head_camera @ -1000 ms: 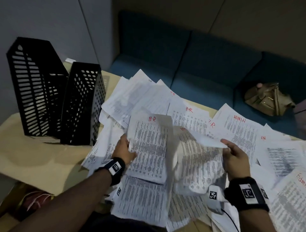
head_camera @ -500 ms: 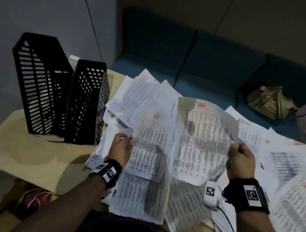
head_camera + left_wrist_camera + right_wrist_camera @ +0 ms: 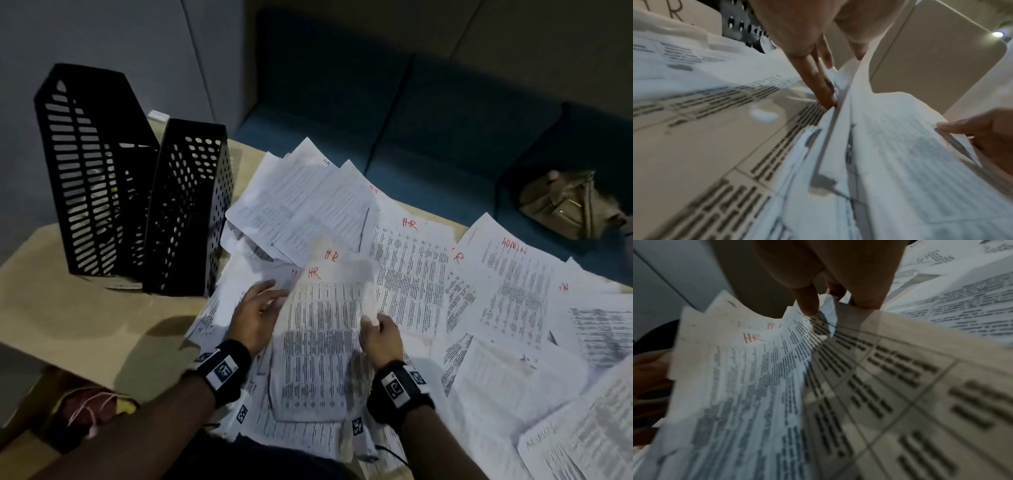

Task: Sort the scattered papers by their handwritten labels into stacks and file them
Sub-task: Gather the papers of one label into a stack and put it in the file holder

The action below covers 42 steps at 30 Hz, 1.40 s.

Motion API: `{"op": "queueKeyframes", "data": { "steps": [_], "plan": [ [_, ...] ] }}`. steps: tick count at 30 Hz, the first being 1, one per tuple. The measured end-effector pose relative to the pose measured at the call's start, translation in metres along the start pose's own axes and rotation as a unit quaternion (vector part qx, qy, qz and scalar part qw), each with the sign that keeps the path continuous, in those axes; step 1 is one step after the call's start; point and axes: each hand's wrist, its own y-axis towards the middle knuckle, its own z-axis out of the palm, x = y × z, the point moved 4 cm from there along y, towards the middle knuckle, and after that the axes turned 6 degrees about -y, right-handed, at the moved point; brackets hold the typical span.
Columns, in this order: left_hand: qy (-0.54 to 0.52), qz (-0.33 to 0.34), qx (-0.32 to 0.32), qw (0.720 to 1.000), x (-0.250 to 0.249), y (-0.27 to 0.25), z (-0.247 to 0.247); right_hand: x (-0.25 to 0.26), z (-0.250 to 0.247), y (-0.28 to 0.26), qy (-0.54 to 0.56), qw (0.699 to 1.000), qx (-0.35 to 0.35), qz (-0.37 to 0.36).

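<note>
My right hand (image 3: 380, 337) has its grip pinched on the right edge of the HR-marked sheet (image 3: 322, 339), while my left hand (image 3: 255, 317) lies with fingers spread, relaxed, against the sheet's left edge. The sheet sits raised over the scattered papers (image 3: 507, 274) covering the table (image 3: 68, 318). Two black file holders (image 3: 137, 202) stand upright to the left, beside the papers.
</note>
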Motion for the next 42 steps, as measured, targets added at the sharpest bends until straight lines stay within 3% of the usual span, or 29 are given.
{"op": "queueKeyframes", "data": {
  "steps": [6,10,15,19,24,27,30,33,35,38,42],
  "plan": [
    [-0.03,-0.046,0.051,0.997,0.004,-0.01,0.008,0.016,0.001,0.0,0.014,0.999,0.003,0.034],
    [0.006,-0.014,0.053,0.998,-0.001,-0.011,0.009,0.021,0.003,0.0,0.02,0.999,0.021,0.033],
    [-0.061,-0.088,0.116,0.987,0.006,-0.012,0.006,0.025,-0.007,-0.001,0.047,0.999,0.02,-0.003],
    [-0.108,-0.094,0.165,0.976,0.006,-0.015,0.007,0.029,-0.008,0.0,0.11,0.993,0.032,-0.009],
    [-0.021,-0.136,0.155,0.978,0.016,-0.016,0.0,0.047,-0.027,-0.006,0.121,0.983,-0.073,-0.121],
    [-0.004,-0.146,0.16,0.976,0.019,-0.015,-0.005,0.045,-0.043,-0.005,0.171,0.971,-0.119,-0.119],
    [-0.033,-0.143,0.162,0.976,0.014,-0.015,-0.006,0.042,-0.048,-0.001,0.239,0.964,-0.037,-0.111],
    [-0.06,-0.158,0.148,0.974,0.014,-0.012,-0.007,0.048,-0.038,-0.009,0.173,0.973,0.053,-0.145],
    [-0.062,-0.148,0.144,0.977,0.009,-0.012,-0.006,0.054,-0.036,-0.018,0.146,0.975,0.013,-0.166],
    [-0.112,-0.161,0.112,0.974,0.009,-0.012,-0.01,0.062,-0.044,-0.022,0.204,0.967,-0.06,-0.142],
    [-0.176,-0.166,0.075,0.968,0.016,-0.01,-0.019,0.066,-0.057,-0.021,0.24,0.956,-0.084,-0.143]
  ]
}}
